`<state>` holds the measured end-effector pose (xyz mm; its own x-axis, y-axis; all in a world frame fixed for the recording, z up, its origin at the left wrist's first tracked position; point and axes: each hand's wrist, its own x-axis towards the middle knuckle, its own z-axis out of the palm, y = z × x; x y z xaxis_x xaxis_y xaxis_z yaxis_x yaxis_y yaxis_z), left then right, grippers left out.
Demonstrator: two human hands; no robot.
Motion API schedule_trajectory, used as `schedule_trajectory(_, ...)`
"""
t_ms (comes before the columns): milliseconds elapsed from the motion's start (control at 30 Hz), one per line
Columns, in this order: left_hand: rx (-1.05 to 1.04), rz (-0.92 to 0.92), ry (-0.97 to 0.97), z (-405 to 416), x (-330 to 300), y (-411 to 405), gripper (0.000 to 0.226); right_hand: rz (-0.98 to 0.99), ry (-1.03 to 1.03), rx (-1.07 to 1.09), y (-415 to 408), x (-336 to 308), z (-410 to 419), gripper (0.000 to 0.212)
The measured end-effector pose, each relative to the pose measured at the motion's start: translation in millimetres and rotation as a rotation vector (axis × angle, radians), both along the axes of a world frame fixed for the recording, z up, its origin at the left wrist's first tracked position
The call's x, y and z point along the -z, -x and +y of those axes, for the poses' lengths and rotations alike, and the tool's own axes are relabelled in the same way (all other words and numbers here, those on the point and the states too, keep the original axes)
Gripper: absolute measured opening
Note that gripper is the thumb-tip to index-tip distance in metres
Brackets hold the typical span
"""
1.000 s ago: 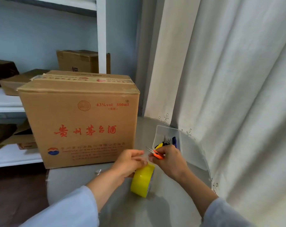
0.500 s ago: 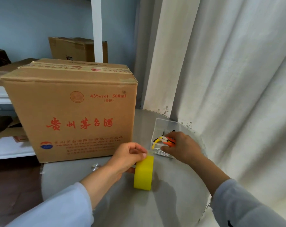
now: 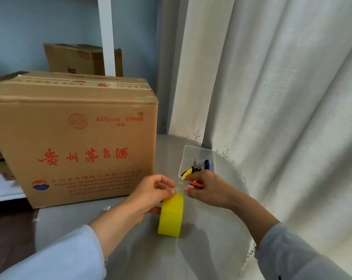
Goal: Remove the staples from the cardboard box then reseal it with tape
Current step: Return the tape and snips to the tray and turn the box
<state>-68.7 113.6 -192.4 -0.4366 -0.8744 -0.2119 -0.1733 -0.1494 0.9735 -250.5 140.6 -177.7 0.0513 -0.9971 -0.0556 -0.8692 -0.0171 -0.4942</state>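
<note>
The brown cardboard box sits upright on the tabletop, flaps closed, a strip of tape running along its top seam, red print across the front face. Just in front of its right corner, the yellow roll of tape stands on edge on the tabletop. A clear free end lifts off the top of the roll, right beside the small orange-handled scissors.

Soft, even daylight filters through the curtain at right; faint shadows fall on the table; wide-angle bending at edges; slight overall softness.
</note>
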Motion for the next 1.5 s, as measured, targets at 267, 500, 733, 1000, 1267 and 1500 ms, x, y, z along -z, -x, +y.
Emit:
schedule_trajectory(267, -0.09, 0.058, 0.23, -27.1, -35.2, 34.6, 0.011, -0.761, 0.052, 0.31, -3.1, -18.4, 0.2, 0.038)
schedule_trajectory(500, -0.12, 0.069, 0.357, -53.5, -44.7, 66.2, 0.006, -1.037, 0.136, 0.527, 2.9, -26.3, -25.1, 0.03)
schedule_trajectory(733, -0.172, 0.058, 0.46, -77.3, -39.3, 79.6, 0.019, -0.829, 0.282, 0.577, 17.8, -45.1, -51.6, 0.015)
schedule_trajectory(1000, 0.146, -0.554, 0.496, -98.0, 0.0, 71.5, 0.037, -0.343, 0.456, 0.531, 44.1, -41.6, -76.3, 0.015)
schedule_trajectory(1267, 0.283, -0.854, 0.553, -70.2, 5.9, 63.0, 0.031, -0.052, 0.276, 0.413, 31.8, -3.2, -79.8, 0.012)
schedule_trajectory(1500, -0.066, -0.524, 0.666, -82.9, 7.0, 61.5, 0.025, -0.178, 0.131, 0.404, 36.2, 20.6, -84.2, 0.047)
